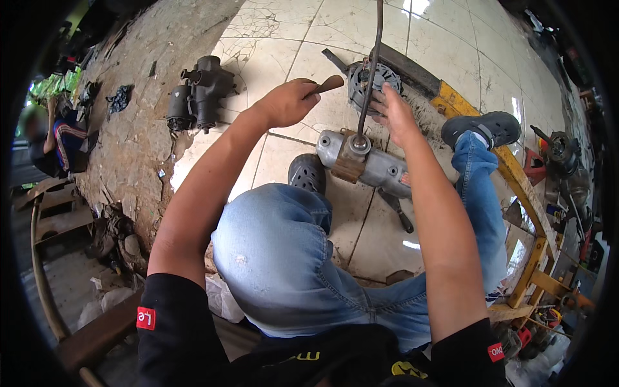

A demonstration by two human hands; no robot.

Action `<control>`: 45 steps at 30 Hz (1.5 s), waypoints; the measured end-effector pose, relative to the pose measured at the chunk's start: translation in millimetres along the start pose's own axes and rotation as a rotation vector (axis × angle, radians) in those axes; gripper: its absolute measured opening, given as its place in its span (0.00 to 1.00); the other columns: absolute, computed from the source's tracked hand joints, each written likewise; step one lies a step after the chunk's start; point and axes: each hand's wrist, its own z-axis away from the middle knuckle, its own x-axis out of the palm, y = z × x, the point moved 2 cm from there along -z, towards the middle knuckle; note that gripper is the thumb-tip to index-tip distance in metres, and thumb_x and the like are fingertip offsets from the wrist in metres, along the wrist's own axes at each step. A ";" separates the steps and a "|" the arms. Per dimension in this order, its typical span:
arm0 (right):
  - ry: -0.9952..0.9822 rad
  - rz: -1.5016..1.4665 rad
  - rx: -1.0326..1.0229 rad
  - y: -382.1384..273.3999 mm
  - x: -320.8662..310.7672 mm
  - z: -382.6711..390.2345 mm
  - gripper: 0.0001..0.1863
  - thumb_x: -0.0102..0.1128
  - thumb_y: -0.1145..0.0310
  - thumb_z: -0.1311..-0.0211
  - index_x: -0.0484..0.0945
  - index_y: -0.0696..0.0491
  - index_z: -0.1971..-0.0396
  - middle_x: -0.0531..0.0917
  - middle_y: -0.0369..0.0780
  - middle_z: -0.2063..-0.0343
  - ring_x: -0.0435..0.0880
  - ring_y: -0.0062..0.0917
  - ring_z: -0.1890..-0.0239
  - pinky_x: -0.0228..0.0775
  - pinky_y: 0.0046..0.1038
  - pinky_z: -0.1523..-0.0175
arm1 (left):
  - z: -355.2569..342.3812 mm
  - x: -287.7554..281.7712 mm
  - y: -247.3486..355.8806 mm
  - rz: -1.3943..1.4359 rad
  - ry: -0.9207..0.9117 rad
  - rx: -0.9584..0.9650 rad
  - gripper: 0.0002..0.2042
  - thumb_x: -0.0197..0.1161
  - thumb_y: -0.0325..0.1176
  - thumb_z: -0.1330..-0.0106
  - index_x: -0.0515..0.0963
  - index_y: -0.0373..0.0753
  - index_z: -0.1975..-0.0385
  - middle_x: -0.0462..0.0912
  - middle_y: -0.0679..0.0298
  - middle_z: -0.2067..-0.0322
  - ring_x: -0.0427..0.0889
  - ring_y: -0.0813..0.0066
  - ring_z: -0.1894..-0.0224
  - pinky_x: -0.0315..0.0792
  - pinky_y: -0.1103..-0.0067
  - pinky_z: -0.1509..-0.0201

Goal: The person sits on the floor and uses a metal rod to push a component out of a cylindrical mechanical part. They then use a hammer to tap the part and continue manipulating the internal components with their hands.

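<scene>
My left hand (pixel 285 103) is closed around a short brown tool with a flared flat end (pixel 332 84), whose kind I cannot make out. My right hand (pixel 395 117) has its fingers apart beside a round dark grey slotted metal part (pixel 375 86); whether the fingertips touch it is unclear. A long dark rod (pixel 371 80) rises between my hands, passing in front of the round part. Its lower end meets a fitting on a silver cylindrical metal housing (pixel 380 169) with a brownish band, lying on the tiles between my feet.
A dark motor-like unit (pixel 205 93) stands on the floor at far left. A dark-handled tool (pixel 396 209) lies below the housing. A yellow metal frame (pixel 509 171) runs along the right, near my shoe (pixel 483 130). Another person (pixel 61 132) sits at the far left edge.
</scene>
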 end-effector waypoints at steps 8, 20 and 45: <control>-0.185 0.195 -0.170 -25.8 -19.2 49.2 0.27 0.57 0.62 0.33 0.68 0.54 0.36 0.78 0.38 0.44 0.77 0.20 0.50 0.68 0.26 0.51 | 8.0 -35.1 56.6 -0.054 -0.154 0.043 0.20 0.51 0.43 0.28 0.74 0.35 0.45 0.77 0.52 0.48 0.75 0.56 0.44 0.67 0.69 0.39; -0.177 0.305 -0.247 -75.3 -38.8 129.4 0.17 0.65 0.65 0.38 0.77 0.58 0.53 0.81 0.35 0.62 0.76 0.17 0.62 0.68 0.21 0.57 | 4.1 -22.6 112.3 0.138 -0.182 0.261 0.24 0.53 0.43 0.28 0.70 0.38 0.37 0.73 0.51 0.40 0.71 0.56 0.37 0.64 0.69 0.33; 0.307 0.688 -0.212 9.3 -144.6 215.5 0.13 0.62 0.67 0.41 0.76 0.62 0.65 0.78 0.40 0.75 0.75 0.20 0.70 0.68 0.25 0.63 | -148.6 69.8 50.8 0.900 0.274 -0.415 0.38 0.51 0.58 0.31 0.59 0.27 0.35 0.72 0.49 0.43 0.72 0.60 0.43 0.68 0.64 0.45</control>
